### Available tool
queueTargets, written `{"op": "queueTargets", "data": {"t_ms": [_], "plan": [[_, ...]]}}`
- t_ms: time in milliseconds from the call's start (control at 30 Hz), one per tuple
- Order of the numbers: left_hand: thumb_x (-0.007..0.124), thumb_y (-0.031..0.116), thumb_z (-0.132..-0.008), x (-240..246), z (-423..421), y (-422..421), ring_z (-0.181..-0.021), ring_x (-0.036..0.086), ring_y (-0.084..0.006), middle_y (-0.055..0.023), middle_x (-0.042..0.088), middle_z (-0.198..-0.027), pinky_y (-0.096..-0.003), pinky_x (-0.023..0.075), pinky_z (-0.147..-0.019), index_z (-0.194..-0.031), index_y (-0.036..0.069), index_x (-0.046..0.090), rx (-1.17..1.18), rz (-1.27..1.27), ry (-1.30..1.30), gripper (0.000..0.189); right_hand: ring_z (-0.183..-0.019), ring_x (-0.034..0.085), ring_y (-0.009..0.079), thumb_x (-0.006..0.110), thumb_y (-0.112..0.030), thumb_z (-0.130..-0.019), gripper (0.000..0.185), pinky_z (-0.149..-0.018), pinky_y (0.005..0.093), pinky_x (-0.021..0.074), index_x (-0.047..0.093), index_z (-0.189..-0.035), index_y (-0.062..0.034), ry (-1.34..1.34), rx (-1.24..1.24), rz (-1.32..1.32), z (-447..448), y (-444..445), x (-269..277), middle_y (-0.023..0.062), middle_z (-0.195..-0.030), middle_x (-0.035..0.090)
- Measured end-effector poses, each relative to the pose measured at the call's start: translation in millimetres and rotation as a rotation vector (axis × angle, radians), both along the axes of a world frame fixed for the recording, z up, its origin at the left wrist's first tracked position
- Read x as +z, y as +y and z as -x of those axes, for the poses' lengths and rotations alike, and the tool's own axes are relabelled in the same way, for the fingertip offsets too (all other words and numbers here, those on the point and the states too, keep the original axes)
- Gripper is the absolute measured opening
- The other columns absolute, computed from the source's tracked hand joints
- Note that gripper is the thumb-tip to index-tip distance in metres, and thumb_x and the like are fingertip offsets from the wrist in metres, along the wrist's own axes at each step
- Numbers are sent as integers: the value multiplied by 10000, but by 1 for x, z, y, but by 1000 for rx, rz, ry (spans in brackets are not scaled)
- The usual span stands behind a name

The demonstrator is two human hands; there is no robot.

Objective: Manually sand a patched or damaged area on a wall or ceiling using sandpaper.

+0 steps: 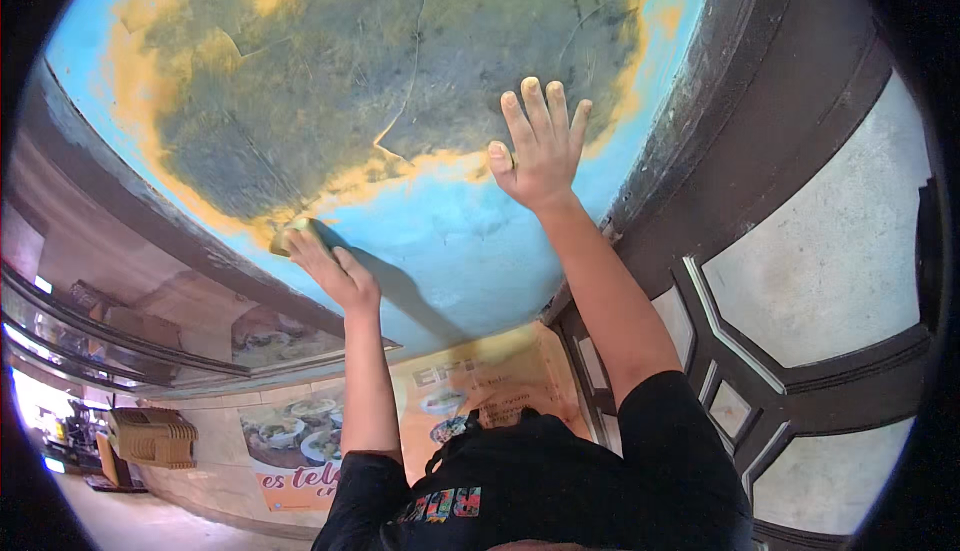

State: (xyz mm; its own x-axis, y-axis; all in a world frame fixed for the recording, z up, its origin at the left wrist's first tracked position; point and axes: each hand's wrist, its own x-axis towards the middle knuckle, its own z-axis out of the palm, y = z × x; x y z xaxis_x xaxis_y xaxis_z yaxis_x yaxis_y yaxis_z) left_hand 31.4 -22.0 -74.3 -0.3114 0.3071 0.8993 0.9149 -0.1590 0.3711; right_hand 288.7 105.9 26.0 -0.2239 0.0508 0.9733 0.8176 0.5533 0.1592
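Note:
My left hand [330, 269] presses a sanding block [280, 242] against the lower left edge of a worn area. Its fingers lie over the block and hide much of it. My right hand [541, 149] rests palm-down with fingers spread, apparently touching the same surface and holding nothing. Pale dust coats its fingertips. The painted surface [465, 239] is light blue around a large bare grey patch [337, 93], with a yellow-orange layer [142, 130] showing along the patch's border. Thin cracks run through the grey.
Dark trim [675, 127] borders the surface on the right, beside dark-framed white panels [825, 243]. Dark glossy boards [172, 251] edge the left. Food posters [292, 438] hang on a tiled wall below, near a brown slatted plastic item [154, 437].

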Motion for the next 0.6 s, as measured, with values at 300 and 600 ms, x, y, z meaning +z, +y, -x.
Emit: {"op": "queueTargets", "data": {"t_ms": [300,600], "plan": [[355,153,-994,4,-3,7,-1432,129,-387,-245,191,-1525,-504,65,-1147,-1448,-77,214,-11,-49,-10,528,-1400,275,339,426,-371,-916,528,-1107,618,77,442,-1392,-142,-9,-5,5,0,3,-1,111,-1475,381],[352,206,-1001,10,-4,4,-1432,128,-373,-230,160,-1537,-454,83,-1159,-1453,-70,201,-45,-101,-193,551,-1396,294,292,386,-388,-940,500,-1129,579,72,450,-1394,-189,35,4,-10,5,5,-5,67,-1472,394]]}}
